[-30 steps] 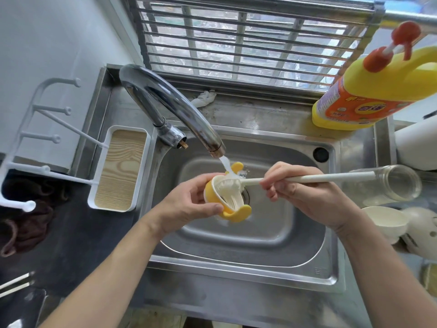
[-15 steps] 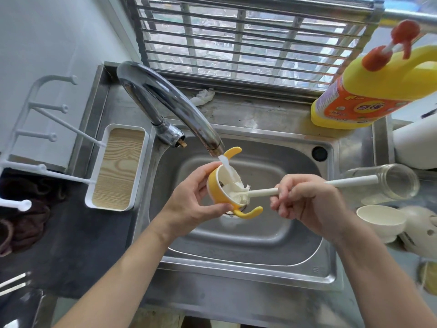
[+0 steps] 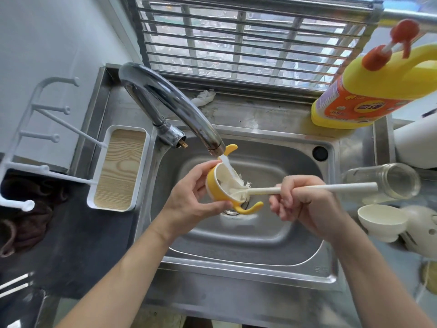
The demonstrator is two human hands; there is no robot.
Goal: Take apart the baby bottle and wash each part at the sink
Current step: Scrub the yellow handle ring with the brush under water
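My left hand (image 3: 191, 197) grips the yellow handled bottle collar (image 3: 216, 188) over the steel sink (image 3: 248, 261), its white inside turned toward the running tap (image 3: 170, 107). Water streams into the collar. My right hand (image 3: 305, 202) holds the white bottle brush (image 3: 300, 188) by its handle, and the bristle head sits inside the collar's opening. The clear glass bottle body (image 3: 387, 181) lies on its side on the counter to the right. A white cap (image 3: 380, 223) and another white rounded part (image 3: 423, 230) stand near it.
A yellow detergent jug (image 3: 378, 91) with a red pump stands at the back right on the sink ledge. A white drying rack with a wood-look tray (image 3: 120, 166) sits left of the sink. A barred window runs behind the tap.
My left hand has tilted the collar so its opening faces more to the right. My right hand has slid back along the brush handle, drawing the bristles partly out toward the rim.
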